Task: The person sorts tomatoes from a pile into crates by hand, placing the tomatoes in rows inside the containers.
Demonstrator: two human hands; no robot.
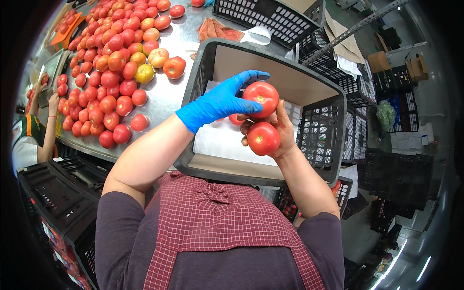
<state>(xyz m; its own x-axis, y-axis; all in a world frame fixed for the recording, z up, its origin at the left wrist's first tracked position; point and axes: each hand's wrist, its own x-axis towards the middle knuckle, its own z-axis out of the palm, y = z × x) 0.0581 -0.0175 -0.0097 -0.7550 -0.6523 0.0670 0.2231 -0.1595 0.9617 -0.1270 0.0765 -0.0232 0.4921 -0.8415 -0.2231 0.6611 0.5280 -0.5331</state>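
My left hand (228, 98), in a blue glove, grips a red tomato (261, 97) between thumb and fingers. Just below it, my bare right hand (283, 132) holds another red tomato (263, 138) in its palm. Its fingers also reach up close to the upper tomato; whether they bear its weight I cannot tell. Both hands are above a black plastic crate (335, 145) lined with brown cardboard and a white paper sheet (224, 145). Partly hidden behind my hands, a red tomato (235, 119) shows inside the crate.
A large heap of tomatoes (108, 72) covers much of the steel table (174, 98) at left. An orange cloth (219, 30) lies behind the crate. More black crates (268, 18) stand beyond it. Another person's arm (47, 130) reaches in from the far left. Stacked crates (61, 199) flank my left side.
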